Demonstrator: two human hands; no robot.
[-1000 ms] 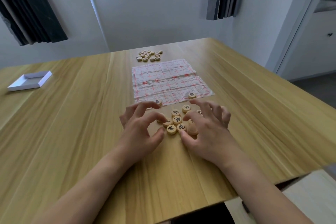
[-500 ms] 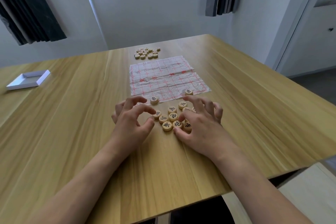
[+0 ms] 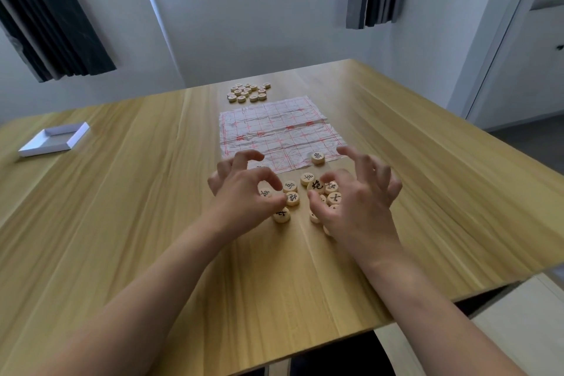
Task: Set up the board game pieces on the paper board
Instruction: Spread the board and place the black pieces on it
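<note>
The paper board (image 3: 279,134) lies creased and flat on the wooden table (image 3: 122,207), printed with a red grid. One round wooden piece (image 3: 317,157) sits on the board near its front right corner. A near pile (image 3: 308,192) of black-marked pieces lies on the table just in front of the board. A far pile (image 3: 248,91) of red-marked pieces lies just beyond the board's far edge. The left hand (image 3: 244,192) is curled over the left side of the near pile, thumb and forefinger pinching a disc (image 3: 266,192). The right hand (image 3: 357,198) is curled over the right side, thumb and forefinger pinching another disc (image 3: 316,185), remaining fingers spread. A white box lid (image 3: 55,139) rests at the table's far left, well apart from the board.
</note>
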